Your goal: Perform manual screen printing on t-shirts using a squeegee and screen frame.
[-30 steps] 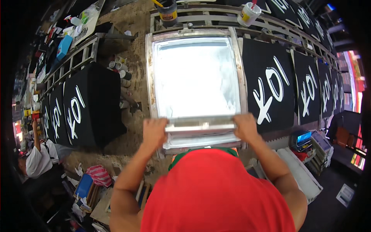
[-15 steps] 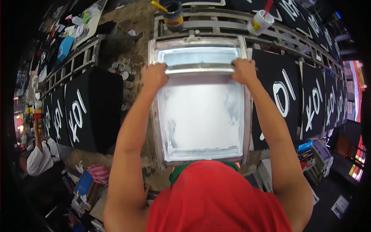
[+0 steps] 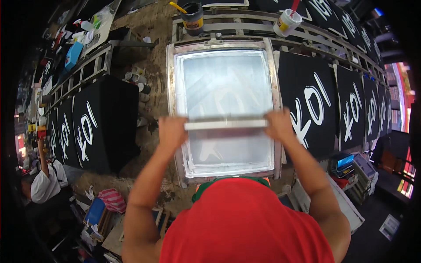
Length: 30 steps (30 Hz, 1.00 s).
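Gripping what seems a squeegee [image 3: 226, 124]

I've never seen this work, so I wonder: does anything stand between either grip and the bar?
Nothing visible does: the left grip and right grip hold the bar directly, one at each end, over the screen.

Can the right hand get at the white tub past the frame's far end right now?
Probably not without letting go: the right hand grips one end of the squeegee, and the white tub stands beyond the far edge of the frame.
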{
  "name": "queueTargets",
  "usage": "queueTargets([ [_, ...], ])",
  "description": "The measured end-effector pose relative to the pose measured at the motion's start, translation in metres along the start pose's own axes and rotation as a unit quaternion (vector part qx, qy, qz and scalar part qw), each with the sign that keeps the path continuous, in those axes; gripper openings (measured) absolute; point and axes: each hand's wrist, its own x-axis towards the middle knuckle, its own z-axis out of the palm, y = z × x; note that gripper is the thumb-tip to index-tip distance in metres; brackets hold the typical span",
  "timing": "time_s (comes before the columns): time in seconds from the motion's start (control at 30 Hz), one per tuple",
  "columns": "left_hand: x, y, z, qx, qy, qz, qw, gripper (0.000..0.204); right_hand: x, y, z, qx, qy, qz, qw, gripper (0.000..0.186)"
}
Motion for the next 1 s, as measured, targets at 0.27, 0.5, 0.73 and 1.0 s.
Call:
queueTargets([
  [0.27, 0.228, -0.059, -0.021, 0.076, 0.014, -0.096, 0.992, 0.045, 0.238, 0.019, -0.074, -0.068, 0.064, 0.045, 0.995, 0.032],
  [0.5, 0.101, -0.024, 0.010, 0.050, 0.030, -0.046, 0.997, 0.031, 0.114, 0.015, -0.015, -0.022, 0.084, 0.006, 0.996, 0.034],
  [0.73, -0.131, 0.037, 0.054, -0.026, 0.030, -0.041, 0.998, 0.026, -0.112, -0.037, 0.054, 0.049, 0.058, -0.006, 0.997, 0.034],
  [1.0, -0.169, 0.054, 0.039, -0.110, -0.023, -0.043, 0.993, 0.033, -0.156, -0.034, 0.060, 0.114, -0.022, -0.006, 0.993, 0.040],
])
